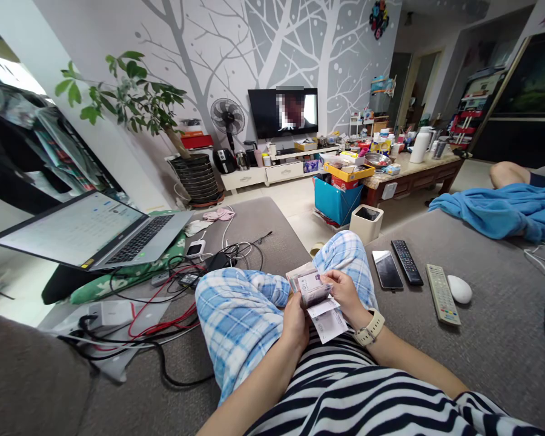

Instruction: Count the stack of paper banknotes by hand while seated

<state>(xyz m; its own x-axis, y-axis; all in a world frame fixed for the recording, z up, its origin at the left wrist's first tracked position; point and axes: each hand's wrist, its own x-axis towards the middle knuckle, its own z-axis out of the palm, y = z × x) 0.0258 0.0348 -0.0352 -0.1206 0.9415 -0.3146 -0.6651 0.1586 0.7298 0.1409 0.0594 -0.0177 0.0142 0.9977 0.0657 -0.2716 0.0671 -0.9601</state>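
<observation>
A bundle of pale, purple-grey banknotes (pixel 315 293) is held over my lap, between my crossed legs. My left hand (pixel 294 320) grips the bundle from its left side, thumb on top. From the right, my right hand (pixel 344 293) pinches the upper notes between thumb and fingers. Some loose notes (pixel 330 324) hang down at the lower end, against my striped shirt. The fine print is too small to read. A cream watch (pixel 370 328) is on my right wrist.
On the sofa to my right lie a phone (pixel 387 269), a black remote (pixel 407 262), a beige remote (pixel 442 294) and a white mouse (pixel 459 290). To my left are an open laptop (pixel 136 239) and tangled cables (pixel 163 330). Another person's leg (pixel 513 174) shows at far right.
</observation>
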